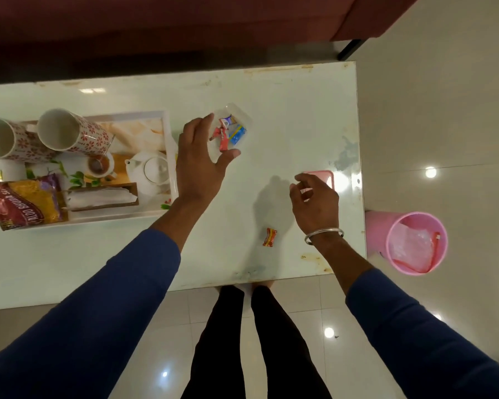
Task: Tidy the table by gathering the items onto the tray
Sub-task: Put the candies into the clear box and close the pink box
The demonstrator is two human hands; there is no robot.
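- Only one label reads from my feed: "ALOO BHUJIA" on the red and yellow snack packet [23, 203], which lies at the near left corner of the tray [167, 131]; the rest of its print is cut off.
- I see the tray is white-rimmed with a printed picture of a teapot and leaves, and sits at the left of the pale glossy surface [285, 93].
- On it stand two tall white mugs [69, 133] with red flower prints, and a wooden box of white napkins [101, 197].
- My left hand [199, 162] is spread open, thumb and fingers apart, beside a clear plastic box [232, 126] of wrapped sweets just right of the tray; whether it touches the box I cannot tell.
- My right hand [314, 203], bangle at the wrist, is loosely curled and holds nothing, over a pink lid [327, 177] near the right edge.
- One red and orange sweet [270, 237] lies alone near the front edge.
- A pink bin [415, 243] stands on the floor, right of the surface.
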